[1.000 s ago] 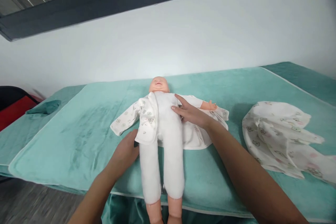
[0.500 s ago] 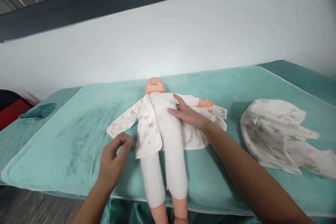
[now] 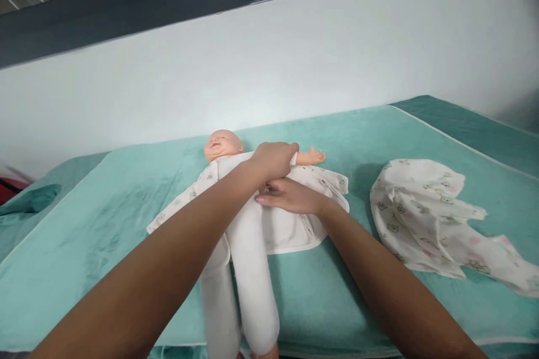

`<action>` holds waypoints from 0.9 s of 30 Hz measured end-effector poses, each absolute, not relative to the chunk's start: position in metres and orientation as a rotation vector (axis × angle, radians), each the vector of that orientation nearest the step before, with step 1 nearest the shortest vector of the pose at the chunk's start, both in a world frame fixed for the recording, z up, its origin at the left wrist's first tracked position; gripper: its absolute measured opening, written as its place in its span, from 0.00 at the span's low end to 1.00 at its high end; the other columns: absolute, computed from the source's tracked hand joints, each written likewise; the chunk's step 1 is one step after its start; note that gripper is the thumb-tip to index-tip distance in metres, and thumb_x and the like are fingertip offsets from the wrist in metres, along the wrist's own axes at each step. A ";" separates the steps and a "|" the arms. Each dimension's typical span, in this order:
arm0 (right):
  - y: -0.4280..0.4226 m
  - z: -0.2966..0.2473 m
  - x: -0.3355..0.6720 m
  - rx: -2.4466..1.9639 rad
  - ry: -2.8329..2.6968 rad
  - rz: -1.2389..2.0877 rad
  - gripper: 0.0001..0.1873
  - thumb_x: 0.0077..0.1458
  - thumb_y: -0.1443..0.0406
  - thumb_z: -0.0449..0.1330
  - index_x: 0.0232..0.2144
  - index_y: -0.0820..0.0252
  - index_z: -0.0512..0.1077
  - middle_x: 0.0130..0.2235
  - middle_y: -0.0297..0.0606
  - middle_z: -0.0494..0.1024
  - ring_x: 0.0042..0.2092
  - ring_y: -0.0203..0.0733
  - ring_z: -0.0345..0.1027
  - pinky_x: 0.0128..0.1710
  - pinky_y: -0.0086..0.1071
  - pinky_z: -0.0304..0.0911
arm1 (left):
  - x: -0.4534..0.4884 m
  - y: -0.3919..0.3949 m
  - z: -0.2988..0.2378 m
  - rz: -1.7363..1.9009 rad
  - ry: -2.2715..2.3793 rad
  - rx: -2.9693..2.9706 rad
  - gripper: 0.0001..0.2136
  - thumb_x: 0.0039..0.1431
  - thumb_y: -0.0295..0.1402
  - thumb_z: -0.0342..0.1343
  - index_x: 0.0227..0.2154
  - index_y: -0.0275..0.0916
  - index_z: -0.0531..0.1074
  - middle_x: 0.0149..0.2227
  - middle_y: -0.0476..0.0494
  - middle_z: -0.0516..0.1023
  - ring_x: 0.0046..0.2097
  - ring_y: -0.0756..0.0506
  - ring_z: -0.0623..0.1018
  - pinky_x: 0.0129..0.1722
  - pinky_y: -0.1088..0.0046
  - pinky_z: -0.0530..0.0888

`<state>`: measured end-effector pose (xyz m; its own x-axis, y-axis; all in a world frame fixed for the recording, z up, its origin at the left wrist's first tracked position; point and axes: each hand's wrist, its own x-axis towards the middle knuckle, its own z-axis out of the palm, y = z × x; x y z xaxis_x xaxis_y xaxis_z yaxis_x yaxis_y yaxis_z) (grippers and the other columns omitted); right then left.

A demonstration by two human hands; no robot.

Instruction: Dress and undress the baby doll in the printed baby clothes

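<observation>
A baby doll [image 3: 252, 269] with a white cloth body lies on its back, its head by the wall. A white printed baby jacket [image 3: 290, 238] is spread partly beneath it; one sleeve covers the arm on the left side of the view. The other arm, ending in a bare plastic hand [image 3: 316, 156], lies outside its sleeve. My left hand [image 3: 273, 160] reaches across the chest, its fingers wrapped round that uncovered arm. Just below it, my right hand [image 3: 292, 196] is by the doll's side over the jacket, fingers extended and partly hidden.
To the right lies a crumpled white printed baby garment [image 3: 421, 219]. A green padded mat [image 3: 109, 235] covers the surface under everything. Behind it rises a white wall [image 3: 252, 78] with a dark window frame above. Something red [image 3: 10, 188] shows at the far left.
My left hand has come from beside the jacket, across the chest, onto the doll's uncovered arm. My right hand has moved from the chest down to the doll's side. The view has shifted right.
</observation>
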<state>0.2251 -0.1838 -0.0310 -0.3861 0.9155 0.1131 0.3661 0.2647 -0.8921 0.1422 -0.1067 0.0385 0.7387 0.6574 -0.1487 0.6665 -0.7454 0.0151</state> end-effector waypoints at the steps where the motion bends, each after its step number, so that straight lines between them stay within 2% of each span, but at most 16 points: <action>1: -0.183 -0.031 0.229 -1.223 -1.941 0.994 0.15 0.60 0.51 0.56 0.33 0.54 0.74 0.37 0.34 0.78 0.41 0.44 0.71 0.41 0.36 0.63 | 0.142 -0.104 0.037 -0.219 1.123 2.869 0.11 0.57 0.29 0.52 0.43 0.41 0.69 0.38 0.43 0.77 0.37 0.41 0.76 0.38 0.66 0.67; 2: -0.181 -0.031 0.235 -1.320 -1.984 0.877 0.16 0.62 0.53 0.54 0.29 0.55 0.73 0.34 0.34 0.78 0.38 0.43 0.71 0.39 0.35 0.62 | 0.138 -0.101 0.036 -0.194 1.149 2.870 0.09 0.57 0.29 0.52 0.41 0.42 0.69 0.36 0.43 0.77 0.35 0.42 0.75 0.36 0.66 0.66; 4: -0.177 -0.034 0.247 -1.620 -1.948 0.590 0.15 0.63 0.56 0.52 0.29 0.56 0.72 0.34 0.36 0.78 0.38 0.43 0.70 0.38 0.35 0.60 | 0.128 -0.096 0.034 -0.086 1.186 2.875 0.09 0.56 0.30 0.52 0.41 0.42 0.68 0.35 0.44 0.76 0.34 0.42 0.75 0.35 0.67 0.64; 6: -0.174 -0.039 0.259 -1.954 -1.797 0.348 0.12 0.60 0.56 0.55 0.36 0.57 0.72 0.41 0.42 0.78 0.42 0.48 0.71 0.38 0.36 0.60 | 0.116 -0.093 0.034 -0.015 1.198 2.883 0.08 0.56 0.30 0.52 0.40 0.42 0.68 0.35 0.44 0.76 0.35 0.42 0.75 0.35 0.67 0.64; 7: -0.172 -0.041 0.264 -2.086 -1.728 0.274 0.15 0.59 0.55 0.56 0.40 0.59 0.72 0.44 0.46 0.77 0.45 0.50 0.71 0.38 0.36 0.60 | 0.111 -0.093 0.034 -0.010 1.185 2.883 0.07 0.57 0.30 0.52 0.39 0.42 0.69 0.35 0.43 0.76 0.35 0.42 0.75 0.37 0.67 0.64; 9: -0.171 -0.044 0.272 -2.243 -1.677 0.243 0.18 0.58 0.53 0.57 0.43 0.60 0.71 0.46 0.51 0.76 0.46 0.53 0.71 0.37 0.36 0.60 | 0.104 -0.095 0.036 -0.070 1.146 2.861 0.05 0.56 0.32 0.54 0.36 0.42 0.71 0.35 0.42 0.76 0.37 0.40 0.75 0.40 0.65 0.64; 11: -0.171 -0.044 0.276 -2.277 -1.719 0.313 0.14 0.60 0.55 0.54 0.40 0.58 0.72 0.42 0.49 0.78 0.43 0.51 0.72 0.35 0.36 0.59 | 0.100 -0.096 0.039 -0.165 1.119 2.826 0.04 0.54 0.34 0.57 0.33 0.42 0.73 0.33 0.41 0.76 0.40 0.39 0.75 0.43 0.64 0.64; 13: -0.171 -0.041 0.277 -2.258 -1.737 0.338 0.13 0.62 0.56 0.52 0.37 0.55 0.72 0.39 0.46 0.78 0.40 0.49 0.72 0.32 0.34 0.56 | 0.100 -0.098 0.042 -0.279 1.142 2.813 0.04 0.52 0.35 0.59 0.30 0.42 0.74 0.32 0.41 0.76 0.42 0.38 0.75 0.47 0.63 0.63; 17: -0.172 -0.033 0.276 -2.137 -1.614 0.195 0.16 0.64 0.53 0.48 0.35 0.54 0.70 0.36 0.42 0.78 0.37 0.47 0.69 0.30 0.34 0.52 | 0.104 -0.097 0.042 -0.551 1.276 2.870 0.05 0.51 0.36 0.60 0.28 0.40 0.75 0.30 0.40 0.77 0.42 0.37 0.75 0.49 0.60 0.62; 20: -0.172 -0.028 0.274 -1.945 -1.489 0.140 0.16 0.63 0.53 0.49 0.32 0.54 0.69 0.33 0.39 0.77 0.36 0.45 0.67 0.32 0.33 0.52 | 0.111 -0.096 0.035 -0.682 1.353 2.918 0.04 0.51 0.33 0.60 0.28 0.39 0.75 0.31 0.37 0.78 0.41 0.36 0.76 0.49 0.58 0.62; 23: -0.172 -0.025 0.271 -1.747 -1.343 0.254 0.15 0.61 0.52 0.52 0.29 0.55 0.68 0.32 0.37 0.76 0.35 0.43 0.67 0.34 0.33 0.55 | 0.118 -0.093 0.023 -0.527 1.474 2.915 0.10 0.51 0.35 0.60 0.37 0.38 0.75 0.36 0.35 0.79 0.43 0.36 0.76 0.50 0.57 0.63; 25: -0.173 -0.023 0.268 -1.583 -1.235 0.503 0.16 0.60 0.52 0.53 0.30 0.56 0.68 0.31 0.36 0.75 0.34 0.41 0.67 0.32 0.32 0.57 | 0.122 -0.089 0.015 -0.271 1.579 2.889 0.16 0.52 0.37 0.59 0.43 0.35 0.73 0.41 0.32 0.78 0.46 0.34 0.75 0.51 0.56 0.64; 27: -0.174 -0.022 0.264 -1.333 -1.170 0.805 0.15 0.58 0.51 0.56 0.34 0.56 0.68 0.32 0.35 0.76 0.33 0.40 0.68 0.32 0.31 0.60 | 0.124 -0.084 0.009 0.066 1.647 2.762 0.19 0.52 0.38 0.58 0.46 0.32 0.71 0.45 0.28 0.76 0.49 0.33 0.73 0.50 0.56 0.66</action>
